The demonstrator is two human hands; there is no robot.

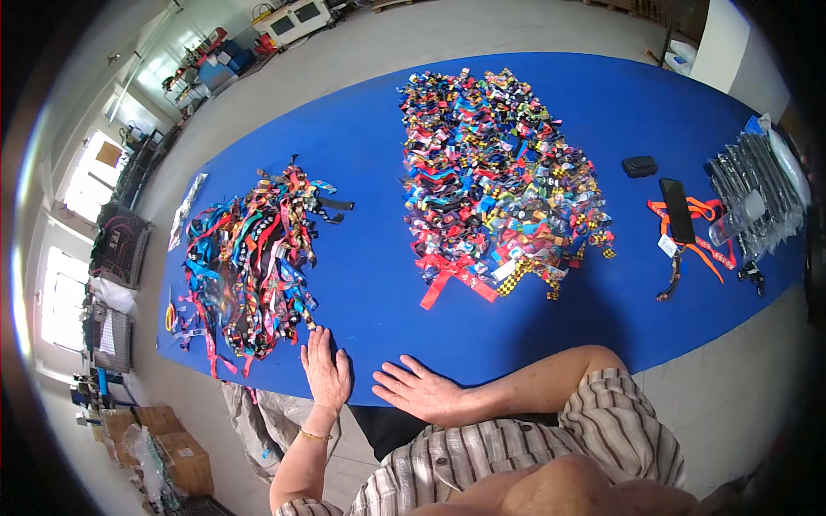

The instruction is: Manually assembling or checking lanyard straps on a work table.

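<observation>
While both hands (325,370) (420,391) lie flat, grip open, ribbon piles (249,258) (499,181) flank them.

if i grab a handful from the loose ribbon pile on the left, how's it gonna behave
Probably floppy: the ribbon pile lies in limp, trailing loops. Likely tangled, since strands cross, so neighbours may drag along. It looks light and unlikely to roll. The left hand rests flat at its edge.

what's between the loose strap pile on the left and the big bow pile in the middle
Only bare blue table lies between the strap pile and the bow pile, as the head view shows.
</observation>
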